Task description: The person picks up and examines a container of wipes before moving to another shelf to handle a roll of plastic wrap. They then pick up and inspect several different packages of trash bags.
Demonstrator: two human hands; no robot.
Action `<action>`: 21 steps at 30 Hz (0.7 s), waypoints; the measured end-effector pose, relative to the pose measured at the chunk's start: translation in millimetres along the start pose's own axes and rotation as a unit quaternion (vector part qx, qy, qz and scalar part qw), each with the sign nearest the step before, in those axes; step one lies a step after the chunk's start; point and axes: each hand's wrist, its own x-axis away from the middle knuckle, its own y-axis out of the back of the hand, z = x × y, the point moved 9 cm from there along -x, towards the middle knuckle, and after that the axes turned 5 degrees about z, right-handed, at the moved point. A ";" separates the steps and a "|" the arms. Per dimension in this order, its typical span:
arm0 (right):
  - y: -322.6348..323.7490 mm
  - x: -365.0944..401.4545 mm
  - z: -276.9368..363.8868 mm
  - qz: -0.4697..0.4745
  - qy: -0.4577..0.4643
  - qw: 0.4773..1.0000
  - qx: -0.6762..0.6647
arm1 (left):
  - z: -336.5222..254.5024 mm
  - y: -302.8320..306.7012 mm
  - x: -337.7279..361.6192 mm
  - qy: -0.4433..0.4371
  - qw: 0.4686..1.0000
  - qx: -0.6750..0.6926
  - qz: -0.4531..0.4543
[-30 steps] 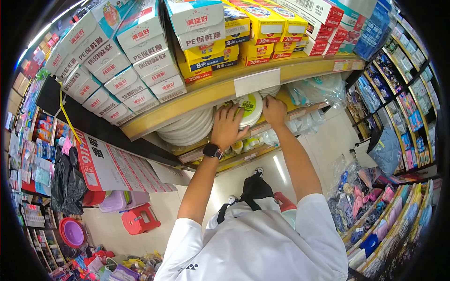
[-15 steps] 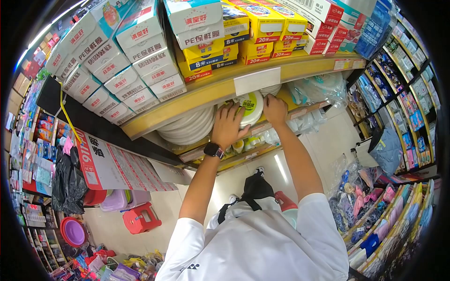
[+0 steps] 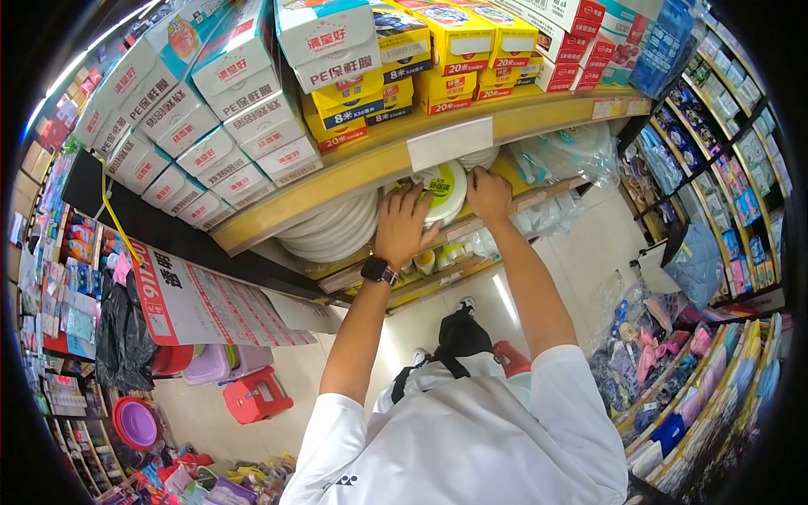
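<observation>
A stack of white plates with a green round label (image 3: 443, 187) stands on a shelf below the yellow shelf edge. My left hand (image 3: 401, 225) lies against its left side, fingers spread and partly over the label's edge. At the stack's right side is my right hand (image 3: 489, 195), its fingers bent and their tips partly hidden under the shelf edge, so a grip cannot be made out. Left of my left hand are larger stacked white plates (image 3: 332, 229). More white plates (image 3: 480, 158) show behind my right hand.
Boxes of cling film (image 3: 337, 50) fill the upper shelf, with a blank white card (image 3: 450, 144) on its edge. Bagged goods (image 3: 572, 156) lie at the right. A red stool (image 3: 257, 396) stands on the floor beside a hanging sign (image 3: 210, 295).
The camera view has shifted slightly, so shelf and hands appear a little further left. Both hands keep nearly the same place beside the labelled plates.
</observation>
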 end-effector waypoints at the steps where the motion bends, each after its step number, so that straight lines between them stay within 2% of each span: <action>1: 1.1 0.3 0.4 -0.004 0.000 1.000 0.001 | 0.2 -0.3 0.1 0.000 1.000 0.000 0.000; 21: 0.8 1.2 -0.2 -0.009 0.000 1.000 -0.010 | 2.9 0.0 0.1 0.012 0.999 0.031 0.010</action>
